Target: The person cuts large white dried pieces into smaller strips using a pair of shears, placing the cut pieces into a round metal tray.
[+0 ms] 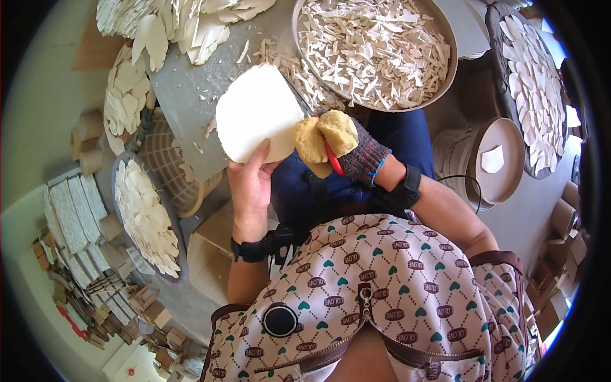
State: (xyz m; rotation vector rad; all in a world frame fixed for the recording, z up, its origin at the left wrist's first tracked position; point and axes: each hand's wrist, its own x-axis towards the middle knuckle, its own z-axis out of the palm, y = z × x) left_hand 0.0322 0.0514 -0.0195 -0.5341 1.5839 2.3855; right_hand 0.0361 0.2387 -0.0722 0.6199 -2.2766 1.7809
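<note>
A flat white slice with rounded corners is pinched at its lower edge by my left hand, thumb on top. My right hand wears a dark knitted glove and is closed around red-handled scissors. Yellow foam pads wrap the handles. The scissors are at the slice's right edge; their blades are mostly hidden, so I cannot tell whether they touch it. Below the slice's far edge is a grey work board with scattered trimmings.
A round pan heaped with pale strips stands at the far right of the board. Piled slices lie at the far left. Trays of slices flank me, one left, one right. A bucket with one pale piece on top stands right.
</note>
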